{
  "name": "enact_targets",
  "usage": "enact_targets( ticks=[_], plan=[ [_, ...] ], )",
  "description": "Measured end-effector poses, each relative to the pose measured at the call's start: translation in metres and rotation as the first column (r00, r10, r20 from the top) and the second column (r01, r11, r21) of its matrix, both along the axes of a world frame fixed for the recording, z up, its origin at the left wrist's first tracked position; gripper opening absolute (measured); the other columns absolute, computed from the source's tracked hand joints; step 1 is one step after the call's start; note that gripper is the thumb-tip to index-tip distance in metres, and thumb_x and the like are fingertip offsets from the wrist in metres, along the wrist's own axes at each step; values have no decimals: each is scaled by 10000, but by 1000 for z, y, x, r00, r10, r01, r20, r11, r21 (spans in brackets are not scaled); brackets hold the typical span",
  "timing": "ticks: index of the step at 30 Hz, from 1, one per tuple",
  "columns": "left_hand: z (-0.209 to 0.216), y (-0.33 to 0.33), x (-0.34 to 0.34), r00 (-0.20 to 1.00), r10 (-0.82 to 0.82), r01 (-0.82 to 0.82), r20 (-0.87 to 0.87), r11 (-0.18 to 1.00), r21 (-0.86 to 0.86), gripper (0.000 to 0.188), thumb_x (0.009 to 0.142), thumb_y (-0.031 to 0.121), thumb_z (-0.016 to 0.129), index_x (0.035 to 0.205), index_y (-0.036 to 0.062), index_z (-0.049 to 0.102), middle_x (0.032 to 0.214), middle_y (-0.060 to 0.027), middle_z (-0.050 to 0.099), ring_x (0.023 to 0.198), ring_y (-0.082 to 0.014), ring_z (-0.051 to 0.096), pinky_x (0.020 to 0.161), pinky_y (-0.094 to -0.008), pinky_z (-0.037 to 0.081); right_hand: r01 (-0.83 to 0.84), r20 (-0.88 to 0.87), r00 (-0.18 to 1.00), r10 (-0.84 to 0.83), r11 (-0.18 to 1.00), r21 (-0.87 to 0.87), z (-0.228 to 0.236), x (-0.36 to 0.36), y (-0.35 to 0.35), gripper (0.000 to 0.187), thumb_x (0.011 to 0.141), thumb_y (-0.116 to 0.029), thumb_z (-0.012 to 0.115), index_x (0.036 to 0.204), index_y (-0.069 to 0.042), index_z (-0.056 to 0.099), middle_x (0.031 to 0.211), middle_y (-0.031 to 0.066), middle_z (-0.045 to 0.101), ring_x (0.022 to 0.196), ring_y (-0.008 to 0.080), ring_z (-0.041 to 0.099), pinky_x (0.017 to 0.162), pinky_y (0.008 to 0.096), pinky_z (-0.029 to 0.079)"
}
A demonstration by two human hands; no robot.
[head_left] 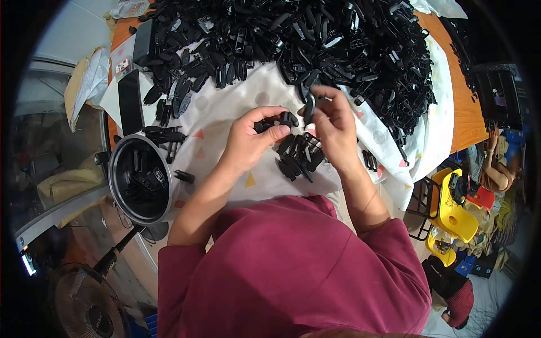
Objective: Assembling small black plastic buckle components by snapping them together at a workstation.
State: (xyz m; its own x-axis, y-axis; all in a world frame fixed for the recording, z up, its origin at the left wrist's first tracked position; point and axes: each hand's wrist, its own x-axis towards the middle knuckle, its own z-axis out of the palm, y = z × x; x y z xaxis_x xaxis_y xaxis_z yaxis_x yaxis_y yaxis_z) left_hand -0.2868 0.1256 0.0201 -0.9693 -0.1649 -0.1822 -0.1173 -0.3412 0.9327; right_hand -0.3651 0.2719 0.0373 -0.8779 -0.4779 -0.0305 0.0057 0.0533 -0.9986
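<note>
Left hand pinches a clip; at its 2 o'clock, right hand pinches a strip lying 12-to-6.

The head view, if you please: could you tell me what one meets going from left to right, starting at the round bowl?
Bowl → lone black part → left hand → right hand → yellow chairs.

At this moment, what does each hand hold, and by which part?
Left hand: a small black part, between thumb and index finger; exact spot unclear. Right hand: a curved black piece, by its right side.
</note>
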Motion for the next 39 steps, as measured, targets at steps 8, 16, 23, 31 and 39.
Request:
enact_targets(
  ticks=[8,16,23,31,39],
  plan=[
    [5,-1,7,988,45,-75,-148,975,-208,287,763,37,657,1035,8,571,930,-31,599,772,-87,546,683,-206,453,-1,466,864,191,925,-379,23,-6,8,187,814,-11,546,992,44,528,749,117,581,565,196,614,454,271,530],
    [21,-10,5,896,-66,-261,-438,721,-642,254,712,33,688,955,16,616,916,-84,620,772,-146,582,685,-245,467,-3,586,788,187,954,-300,18,3,13,87,824,-70,575,871,3,573,611,98,577,372,142,497,327,208,363],
    [3,3,12,991,51,-57,-124,997,-46,328,754,100,673,1045,-11,573,949,-65,614,774,-116,560,658,-239,455,-67,569,796,206,965,-255,19,13,-1,171,834,-110,578,954,-18,498,639,90,585,406,131,512,371,218,402],
    [-20,1,20,997,80,-78,9,926,370,329,833,254,591,1042,3,551,920,-90,596,696,-124,533,624,-234,436,-299,187,947,261,929,217,3,33,-1,206,812,-133,626,880,19,505,677,47,614,546,47,539,463,173,421],
    [-33,-26,-29,885,328,-423,330,861,281,213,806,264,604,841,68,529,826,-41,580,756,-150,578,532,-242,440,196,-527,760,380,639,744,-54,0,-17,344,680,-282,665,897,-30,580,768,118,574,819,297,568,660,369,465]
  ],
)
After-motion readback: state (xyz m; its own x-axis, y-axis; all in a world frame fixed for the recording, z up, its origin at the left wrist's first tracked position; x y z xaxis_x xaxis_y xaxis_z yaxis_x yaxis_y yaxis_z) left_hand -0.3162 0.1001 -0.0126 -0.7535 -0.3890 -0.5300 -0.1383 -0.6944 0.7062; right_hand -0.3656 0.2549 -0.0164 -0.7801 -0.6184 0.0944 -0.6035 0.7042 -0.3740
